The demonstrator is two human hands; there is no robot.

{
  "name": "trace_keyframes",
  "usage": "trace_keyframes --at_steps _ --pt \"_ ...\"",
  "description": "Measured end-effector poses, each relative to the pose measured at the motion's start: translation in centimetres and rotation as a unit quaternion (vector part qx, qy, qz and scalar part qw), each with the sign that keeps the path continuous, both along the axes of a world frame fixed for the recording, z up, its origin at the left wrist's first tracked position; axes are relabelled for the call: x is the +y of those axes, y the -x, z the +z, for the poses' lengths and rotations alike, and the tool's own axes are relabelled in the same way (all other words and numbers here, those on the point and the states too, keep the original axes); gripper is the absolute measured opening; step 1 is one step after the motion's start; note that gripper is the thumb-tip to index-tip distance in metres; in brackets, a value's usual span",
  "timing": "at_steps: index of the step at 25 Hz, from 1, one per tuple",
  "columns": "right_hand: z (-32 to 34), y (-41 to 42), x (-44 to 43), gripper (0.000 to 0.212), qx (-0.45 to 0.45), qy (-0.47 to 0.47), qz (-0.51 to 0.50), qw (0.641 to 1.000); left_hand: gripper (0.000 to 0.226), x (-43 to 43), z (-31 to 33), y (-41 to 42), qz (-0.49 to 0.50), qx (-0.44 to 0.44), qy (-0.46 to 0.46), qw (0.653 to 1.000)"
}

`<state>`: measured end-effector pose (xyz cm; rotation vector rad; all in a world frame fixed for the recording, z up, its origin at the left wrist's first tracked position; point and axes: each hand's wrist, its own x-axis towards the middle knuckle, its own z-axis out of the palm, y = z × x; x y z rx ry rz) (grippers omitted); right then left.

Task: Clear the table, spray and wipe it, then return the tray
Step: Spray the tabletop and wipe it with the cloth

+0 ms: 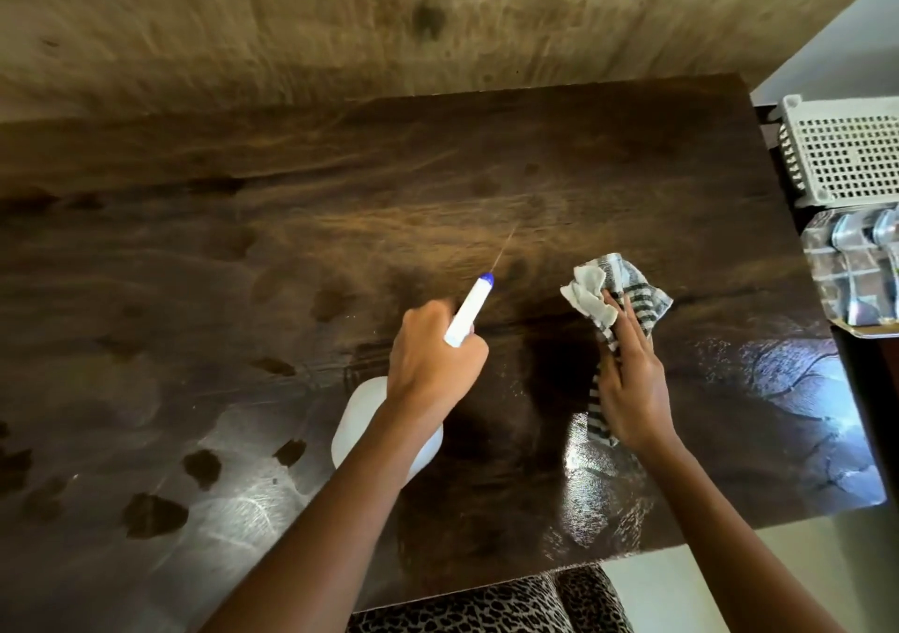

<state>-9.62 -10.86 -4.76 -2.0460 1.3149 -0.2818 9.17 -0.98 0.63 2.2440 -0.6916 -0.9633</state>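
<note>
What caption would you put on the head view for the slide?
Left hand sprays the dark wooden table from a white spray bottle while the right hand holds a striped cloth.

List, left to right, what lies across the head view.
Spray bottle gripped in the left hand → striped cloth in the right hand → white perforated basket past the right edge of the table.
</note>
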Motion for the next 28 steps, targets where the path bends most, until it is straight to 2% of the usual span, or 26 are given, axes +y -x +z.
trace_keyframes --at_steps 7,11,17,21,28 --pt "-0.1 -0.7 -0.1 0.052 0.001 0.008 0.022 1.0 0.016 1.6 0.9 -3.1 0.131 0.049 0.024 0.99" --pt "-0.1 -2.0 0.1 0.053 0.0 0.004 0.026 1.0 0.009 2.4 0.9 -4.2 0.182 0.07 0.008 0.981" --pt "-0.2 -3.3 0.0 0.054 -0.011 0.009 0.043 0.999 0.007 3.0 0.6 -4.4 0.193 0.074 -0.022 0.978" --pt "-0.2 -4.0 -0.1 0.053 -0.019 0.004 0.038 0.999 0.01 2.0 1.1 -5.3 0.144 0.086 0.016 0.986" --pt "-0.1 -5.3 -0.1 0.052 -0.041 0.003 0.02 0.999 0.016 -2.5 2.1 -7.5 0.169 0.056 0.01 0.984"
